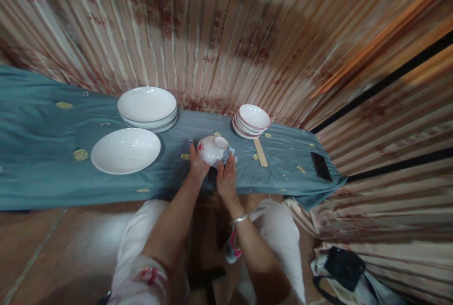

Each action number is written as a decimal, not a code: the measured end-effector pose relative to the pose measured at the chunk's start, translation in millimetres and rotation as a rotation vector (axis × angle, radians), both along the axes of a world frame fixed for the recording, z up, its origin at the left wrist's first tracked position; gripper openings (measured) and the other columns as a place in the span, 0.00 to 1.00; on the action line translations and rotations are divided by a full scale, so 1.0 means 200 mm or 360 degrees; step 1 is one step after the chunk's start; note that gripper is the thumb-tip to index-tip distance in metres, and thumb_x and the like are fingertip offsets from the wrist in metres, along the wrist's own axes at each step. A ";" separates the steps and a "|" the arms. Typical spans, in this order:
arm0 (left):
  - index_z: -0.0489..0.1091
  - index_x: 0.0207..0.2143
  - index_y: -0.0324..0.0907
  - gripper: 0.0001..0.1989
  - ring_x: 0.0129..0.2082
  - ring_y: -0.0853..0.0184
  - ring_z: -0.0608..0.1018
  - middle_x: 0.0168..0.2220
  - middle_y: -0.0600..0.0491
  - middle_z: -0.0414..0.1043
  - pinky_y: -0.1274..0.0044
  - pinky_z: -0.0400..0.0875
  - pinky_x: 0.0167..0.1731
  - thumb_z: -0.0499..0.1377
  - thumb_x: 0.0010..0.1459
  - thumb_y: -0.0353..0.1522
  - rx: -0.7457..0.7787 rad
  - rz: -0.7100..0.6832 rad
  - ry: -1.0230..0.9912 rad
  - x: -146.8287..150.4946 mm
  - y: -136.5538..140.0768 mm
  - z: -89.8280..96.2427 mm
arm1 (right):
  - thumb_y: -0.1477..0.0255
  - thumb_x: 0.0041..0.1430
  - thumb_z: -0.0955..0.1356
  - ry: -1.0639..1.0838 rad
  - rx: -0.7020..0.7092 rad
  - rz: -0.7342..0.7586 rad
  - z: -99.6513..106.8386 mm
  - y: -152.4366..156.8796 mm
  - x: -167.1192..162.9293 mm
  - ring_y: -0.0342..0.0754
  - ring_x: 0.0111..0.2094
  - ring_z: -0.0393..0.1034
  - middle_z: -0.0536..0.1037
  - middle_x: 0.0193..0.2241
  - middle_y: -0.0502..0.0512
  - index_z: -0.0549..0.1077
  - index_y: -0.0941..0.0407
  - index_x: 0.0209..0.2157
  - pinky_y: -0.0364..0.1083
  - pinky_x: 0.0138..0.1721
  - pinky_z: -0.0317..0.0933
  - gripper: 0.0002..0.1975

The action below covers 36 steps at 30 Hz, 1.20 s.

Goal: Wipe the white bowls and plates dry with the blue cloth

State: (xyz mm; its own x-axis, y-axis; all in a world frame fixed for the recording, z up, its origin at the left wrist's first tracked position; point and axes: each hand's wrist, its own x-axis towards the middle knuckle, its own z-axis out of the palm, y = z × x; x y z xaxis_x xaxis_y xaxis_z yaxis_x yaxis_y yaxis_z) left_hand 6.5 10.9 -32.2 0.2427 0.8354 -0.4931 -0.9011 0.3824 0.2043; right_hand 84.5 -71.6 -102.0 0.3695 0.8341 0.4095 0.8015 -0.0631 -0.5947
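A small white bowl (pixel 209 149) with a red flower on its outside is tipped over, its foot ring facing up and away. My left hand (pixel 198 163) grips it by the left side. On the bowl's right side my right hand (pixel 227 177) holds a pale blue-and-white cloth (pixel 231 151) against it; the fingers partly hide the cloth. Right of the hands stands a stack of several small red-rimmed bowls (pixel 254 117). Wooden chopsticks (pixel 261 153) lie just in front of that stack.
On the blue tablecloth (pixel 170 173), a large white dish (pixel 125 152) lies left, before a stack of dark-rimmed plates (pixel 147 104). A black phone (pixel 321 167) is near the right end. A curtain (pixel 212 36) hangs behind; a bag (pixel 345 269) is on the floor.
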 end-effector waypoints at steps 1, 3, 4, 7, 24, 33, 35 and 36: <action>0.62 0.64 0.29 0.37 0.51 0.54 0.79 0.48 0.39 0.79 0.65 0.71 0.56 0.39 0.70 0.49 -0.0014 0.0007 0.0007 0.00 0.00 0.00 | 0.62 0.74 0.51 -0.0011 -0.0015 0.0018 0.00 -0.01 0.00 0.59 0.71 0.48 0.57 0.69 0.74 0.49 0.64 0.71 0.64 0.65 0.55 0.32; 0.63 0.64 0.30 0.37 0.52 0.55 0.79 0.48 0.40 0.79 0.65 0.71 0.56 0.38 0.70 0.49 -0.0031 0.0012 0.0012 0.00 -0.01 0.01 | 0.64 0.74 0.52 -0.0062 -0.0029 0.0065 0.00 -0.03 -0.01 0.57 0.72 0.46 0.54 0.70 0.72 0.46 0.63 0.72 0.63 0.66 0.53 0.31; 0.63 0.64 0.31 0.36 0.52 0.55 0.79 0.48 0.40 0.79 0.64 0.71 0.56 0.38 0.70 0.49 -0.0032 0.0010 0.0012 0.00 -0.01 0.01 | 0.65 0.73 0.52 -0.0099 -0.0021 0.0094 0.00 -0.05 -0.01 0.57 0.72 0.45 0.52 0.71 0.71 0.45 0.62 0.72 0.63 0.67 0.53 0.31; 0.65 0.62 0.31 0.37 0.52 0.55 0.79 0.47 0.40 0.80 0.65 0.71 0.56 0.37 0.70 0.50 -0.0012 0.0001 0.0008 0.00 -0.01 0.01 | 0.71 0.72 0.53 -0.0219 0.0037 0.0186 0.00 -0.07 -0.01 0.56 0.73 0.42 0.49 0.72 0.68 0.42 0.60 0.73 0.62 0.67 0.52 0.31; 0.74 0.35 0.37 0.30 0.40 0.59 0.84 0.24 0.46 0.78 0.73 0.79 0.44 0.41 0.70 0.49 -0.0122 -0.0089 0.0091 -0.04 -0.02 0.00 | 0.78 0.68 0.60 -0.0973 -0.0065 0.0840 0.18 0.05 0.00 0.54 0.71 0.50 0.65 0.66 0.63 0.66 0.60 0.64 0.58 0.68 0.50 0.25; 0.72 0.29 0.40 0.27 0.39 0.63 0.82 0.23 0.50 0.74 0.75 0.77 0.46 0.46 0.68 0.49 -0.0073 -0.0114 -0.0009 -0.06 -0.01 -0.05 | 0.77 0.69 0.61 -0.1216 -0.0221 0.1091 0.37 0.19 -0.03 0.56 0.64 0.59 0.73 0.60 0.65 0.74 0.63 0.56 0.56 0.66 0.54 0.18; 0.71 0.28 0.41 0.27 0.39 0.65 0.82 0.24 0.51 0.72 0.77 0.76 0.46 0.45 0.69 0.48 -0.0051 -0.0078 -0.0034 -0.06 -0.01 -0.05 | 0.77 0.70 0.61 -0.1253 -0.0268 0.1103 0.42 0.22 -0.05 0.56 0.62 0.61 0.74 0.58 0.66 0.76 0.63 0.52 0.55 0.64 0.55 0.16; 0.71 0.27 0.41 0.27 0.38 0.65 0.81 0.24 0.52 0.72 0.77 0.76 0.46 0.45 0.69 0.48 -0.0034 -0.0061 -0.0057 -0.06 -0.01 -0.05 | 0.77 0.70 0.61 -0.1265 -0.0297 0.1104 0.44 0.23 -0.06 0.56 0.61 0.62 0.75 0.56 0.66 0.76 0.63 0.50 0.55 0.64 0.55 0.15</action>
State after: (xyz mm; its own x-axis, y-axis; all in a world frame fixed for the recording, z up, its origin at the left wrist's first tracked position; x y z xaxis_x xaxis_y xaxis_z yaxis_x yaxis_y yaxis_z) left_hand -5.2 8.3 -41.4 0.2921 0.8145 -0.5013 -0.8925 0.4205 0.1633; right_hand 71.7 -24.7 -14.5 -0.5257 0.8339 0.1684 0.8505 0.5189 0.0854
